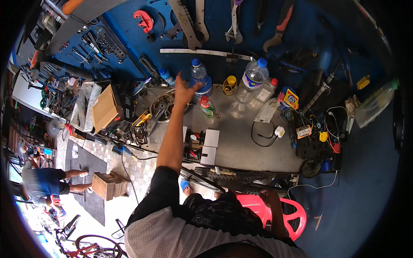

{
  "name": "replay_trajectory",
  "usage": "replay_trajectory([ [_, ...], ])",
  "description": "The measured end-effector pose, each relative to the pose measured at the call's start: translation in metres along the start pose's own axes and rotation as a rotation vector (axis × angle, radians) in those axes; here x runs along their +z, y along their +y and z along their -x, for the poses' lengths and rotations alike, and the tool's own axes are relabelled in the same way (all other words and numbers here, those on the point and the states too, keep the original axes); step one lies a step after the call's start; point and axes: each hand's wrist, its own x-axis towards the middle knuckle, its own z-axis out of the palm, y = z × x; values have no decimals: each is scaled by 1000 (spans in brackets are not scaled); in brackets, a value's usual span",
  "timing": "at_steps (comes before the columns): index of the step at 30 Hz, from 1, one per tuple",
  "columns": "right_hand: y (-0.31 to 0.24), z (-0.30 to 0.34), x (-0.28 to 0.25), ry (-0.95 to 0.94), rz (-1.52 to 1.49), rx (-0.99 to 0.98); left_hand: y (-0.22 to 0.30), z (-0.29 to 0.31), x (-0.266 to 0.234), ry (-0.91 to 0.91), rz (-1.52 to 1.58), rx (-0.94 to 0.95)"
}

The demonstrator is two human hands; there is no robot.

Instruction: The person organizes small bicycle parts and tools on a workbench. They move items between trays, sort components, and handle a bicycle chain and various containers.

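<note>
My left hand reaches over the bench with thumb and fingers spread apart, holding nothing. Right beside its fingertips stands a clear plastic bottle with a blue cap and blue label; whether they touch is hard to tell. A small blue bottle is on the other side of the hand. Closer to me stands a green bottle with a red cap. Down by my right side, my right hand hangs over a red plastic chair. Its fingers are curled in, and no object shows in them.
The metal bench carries a large clear bottle, a white charger with cable, white boxes and an open cardboard box. Wrenches hang on the blue wall. A bicycle tyre lies below the bench's front edge. Another person is at far left.
</note>
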Motion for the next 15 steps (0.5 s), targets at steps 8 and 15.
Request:
replay_trajectory([
  [8,-6,19,0,76,15,59,12,-21,39,63,-16,54],
  [15,-19,40,0,78,40,99,-27,-42,-26,71,-124,-4],
])
